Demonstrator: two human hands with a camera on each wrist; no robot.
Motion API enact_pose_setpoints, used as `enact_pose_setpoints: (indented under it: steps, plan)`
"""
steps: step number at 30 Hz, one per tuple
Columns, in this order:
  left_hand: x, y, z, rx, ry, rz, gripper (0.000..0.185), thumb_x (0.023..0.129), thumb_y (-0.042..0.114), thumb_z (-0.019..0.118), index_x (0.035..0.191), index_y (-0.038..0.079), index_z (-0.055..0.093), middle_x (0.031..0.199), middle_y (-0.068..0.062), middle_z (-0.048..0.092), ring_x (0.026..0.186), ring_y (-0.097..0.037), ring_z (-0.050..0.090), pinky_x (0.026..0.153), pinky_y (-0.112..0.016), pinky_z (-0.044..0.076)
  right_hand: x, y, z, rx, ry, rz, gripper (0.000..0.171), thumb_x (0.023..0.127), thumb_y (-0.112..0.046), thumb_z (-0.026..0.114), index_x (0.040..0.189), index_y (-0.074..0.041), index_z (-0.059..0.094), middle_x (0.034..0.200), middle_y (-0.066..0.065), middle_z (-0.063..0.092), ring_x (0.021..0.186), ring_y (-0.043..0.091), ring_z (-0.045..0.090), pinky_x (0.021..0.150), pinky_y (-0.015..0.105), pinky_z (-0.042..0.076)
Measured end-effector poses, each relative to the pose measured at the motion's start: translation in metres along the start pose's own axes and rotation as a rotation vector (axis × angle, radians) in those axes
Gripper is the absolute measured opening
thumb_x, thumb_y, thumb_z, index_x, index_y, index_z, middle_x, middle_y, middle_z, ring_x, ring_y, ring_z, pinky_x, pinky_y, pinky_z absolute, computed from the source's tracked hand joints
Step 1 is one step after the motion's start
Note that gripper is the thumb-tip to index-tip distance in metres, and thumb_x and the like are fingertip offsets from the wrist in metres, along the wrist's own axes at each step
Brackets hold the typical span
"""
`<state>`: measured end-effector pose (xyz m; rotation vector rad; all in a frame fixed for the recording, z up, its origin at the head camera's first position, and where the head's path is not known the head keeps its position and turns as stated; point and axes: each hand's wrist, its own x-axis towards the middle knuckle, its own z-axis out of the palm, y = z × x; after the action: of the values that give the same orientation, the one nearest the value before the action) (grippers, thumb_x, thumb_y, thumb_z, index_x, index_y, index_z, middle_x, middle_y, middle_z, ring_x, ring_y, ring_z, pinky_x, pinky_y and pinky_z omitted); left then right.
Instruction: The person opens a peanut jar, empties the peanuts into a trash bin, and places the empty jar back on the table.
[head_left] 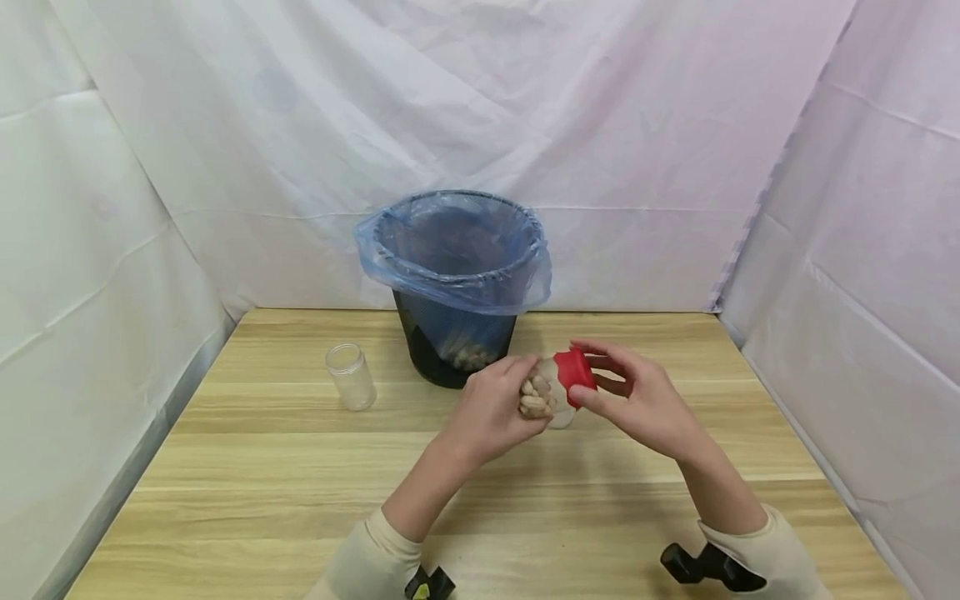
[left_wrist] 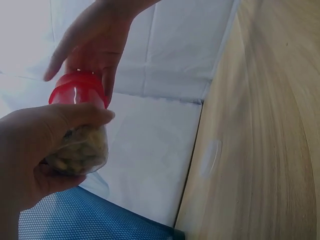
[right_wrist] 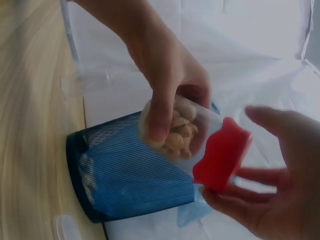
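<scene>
My left hand [head_left: 498, 404] grips a clear jar [right_wrist: 202, 117] of unshelled peanuts [right_wrist: 177, 132], tilted on its side above the table. Over the jar's mouth sits a red cover [head_left: 573, 377] with a wavy edge. The right hand [head_left: 637, 404] has its fingers and thumb spread around that cover. In the right wrist view some fingertips meet its lower edge, while the thumb looks slightly apart. A clear round lid [head_left: 561, 418] lies on the table below the jar, partly hidden in the head view.
Behind the hands stands a black mesh bin [head_left: 427, 350] lined with a blue bag [head_left: 536, 287]; some peanuts [head_left: 468, 357] show through its side. To its left is a clear open jar [head_left: 352, 383] on the wooden table [head_left: 247, 467]. White sheets [head_left: 637, 150] hang around the back and sides.
</scene>
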<state>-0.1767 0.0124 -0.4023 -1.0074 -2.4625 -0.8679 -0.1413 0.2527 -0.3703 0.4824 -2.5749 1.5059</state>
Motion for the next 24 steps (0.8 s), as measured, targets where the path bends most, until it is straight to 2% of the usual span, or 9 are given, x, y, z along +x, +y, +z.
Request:
enact_pose_setpoints:
  steps: [5, 10, 14, 20, 24]
  plan:
    - [-0.002, 0.002, 0.002, 0.091, 0.064, 0.063, 0.059, 0.080, 0.018, 0.091, 0.133, 0.005, 0.069, 0.120, -0.007, 0.076, 0.105, -0.022, 0.074, 0.095, -0.036, 0.063, -0.001, -0.005, 0.001, -0.125, 0.101, 0.126, 0.047, 0.103, -0.039, 0.075, 0.144, -0.016, 0.069, 0.135, 0.010, 0.075, 0.116, 0.031, 0.077, 0.085, 0.025, 0.063]
    - [-0.003, 0.003, 0.002, 0.125, 0.086, 0.089, 0.057, 0.080, 0.018, 0.091, 0.131, 0.005, 0.069, 0.118, -0.006, 0.076, 0.103, -0.022, 0.074, 0.094, -0.034, 0.063, -0.002, -0.006, 0.000, -0.168, 0.090, 0.139, 0.043, 0.102, -0.039, 0.075, 0.138, -0.014, 0.073, 0.125, 0.011, 0.079, 0.107, 0.029, 0.079, 0.077, 0.028, 0.061]
    - [-0.002, 0.003, 0.000, 0.074, 0.034, 0.054, 0.063, 0.079, 0.023, 0.096, 0.134, 0.005, 0.069, 0.121, -0.007, 0.076, 0.105, -0.022, 0.074, 0.095, -0.035, 0.063, 0.000, -0.002, 0.000, -0.132, 0.064, 0.093, 0.042, 0.102, -0.033, 0.077, 0.137, -0.011, 0.072, 0.125, 0.011, 0.078, 0.108, 0.027, 0.078, 0.078, 0.026, 0.063]
    - [0.000, 0.002, -0.007, -0.062, -0.093, -0.057, 0.074, 0.078, 0.034, 0.099, 0.140, 0.006, 0.068, 0.123, -0.008, 0.077, 0.102, -0.019, 0.074, 0.090, -0.035, 0.064, 0.001, 0.006, -0.003, -0.035, 0.004, -0.042, 0.045, 0.097, -0.014, 0.082, 0.140, -0.008, 0.069, 0.132, 0.010, 0.074, 0.115, 0.016, 0.074, 0.088, 0.024, 0.063]
    - [0.001, 0.001, -0.010, -0.094, -0.126, -0.089, 0.075, 0.078, 0.035, 0.099, 0.140, 0.006, 0.069, 0.121, -0.008, 0.077, 0.100, -0.019, 0.072, 0.087, -0.035, 0.063, 0.002, 0.009, -0.004, 0.012, -0.043, -0.126, 0.051, 0.095, -0.005, 0.082, 0.143, -0.007, 0.066, 0.137, 0.009, 0.071, 0.120, 0.009, 0.070, 0.095, 0.024, 0.061]
